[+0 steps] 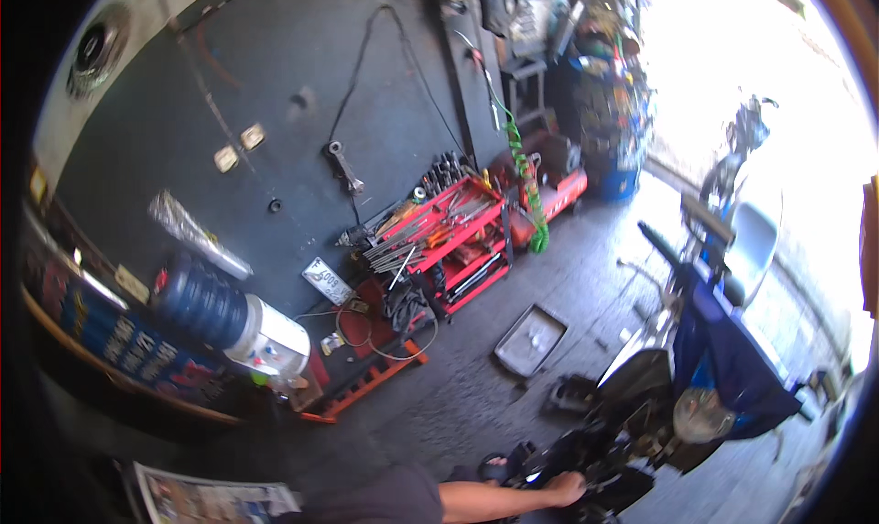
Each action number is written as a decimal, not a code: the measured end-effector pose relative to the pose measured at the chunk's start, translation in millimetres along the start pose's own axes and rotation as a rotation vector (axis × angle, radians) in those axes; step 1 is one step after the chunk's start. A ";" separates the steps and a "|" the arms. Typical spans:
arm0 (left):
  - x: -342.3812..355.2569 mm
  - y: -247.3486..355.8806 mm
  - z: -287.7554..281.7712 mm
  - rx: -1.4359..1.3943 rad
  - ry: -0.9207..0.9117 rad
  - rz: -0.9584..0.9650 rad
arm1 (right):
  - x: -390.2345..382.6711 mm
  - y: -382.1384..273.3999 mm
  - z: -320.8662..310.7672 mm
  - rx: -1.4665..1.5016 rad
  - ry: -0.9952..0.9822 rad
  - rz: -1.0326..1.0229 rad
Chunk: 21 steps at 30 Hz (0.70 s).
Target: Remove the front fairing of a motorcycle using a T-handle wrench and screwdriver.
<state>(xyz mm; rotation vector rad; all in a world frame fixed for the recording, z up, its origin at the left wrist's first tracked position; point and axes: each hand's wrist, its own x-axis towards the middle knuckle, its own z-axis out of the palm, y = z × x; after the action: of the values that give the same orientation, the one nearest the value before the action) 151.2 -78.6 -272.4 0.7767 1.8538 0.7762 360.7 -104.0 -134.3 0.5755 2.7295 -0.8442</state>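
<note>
My left hand [569, 488] is closed at the bottom of the view, its forearm reaching in from a dark sleeve. The fingers curl at dark parts low on a partly dismantled motorcycle [632, 387]; what they grip, if anything, is too small and shaded to make out. Just left of the hand are small dark parts and what looks like a foot in a sandal [495, 470]. A blue cloth [723, 350] drapes over the motorcycle, with a clear plastic bag [703, 416] hanging by it. My right hand is not in view.
A shallow grey tray [531, 341] lies on the floor. Beyond stand a red tool cart [462, 240] full of tools and a red compressor [560, 194] with a green coiled hose [538, 235]. A blue water jug [197, 302] sits at left; a newspaper [211, 501] lies below.
</note>
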 end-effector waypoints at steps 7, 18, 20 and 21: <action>-39.5 90.3 -124.7 -0.130 0.325 0.297 | 2.8 95.2 26.8 0.335 -0.150 0.245; 112.9 -122.2 -499.8 0.176 1.155 0.036 | 104.1 6.8 -13.1 0.555 -0.169 0.662; 170.3 -183.5 -566.9 0.245 1.153 -0.161 | 114.6 -16.7 -29.4 0.524 -0.148 0.715; 191.7 -209.5 -597.2 0.355 1.186 -0.173 | 115.5 -24.1 -33.3 0.514 -0.145 0.737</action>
<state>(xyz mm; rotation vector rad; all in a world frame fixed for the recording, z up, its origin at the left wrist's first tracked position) -502.7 -161.4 -326.1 0.3235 3.1310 0.8825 243.4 -68.2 -133.0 1.4249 1.8984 -1.2797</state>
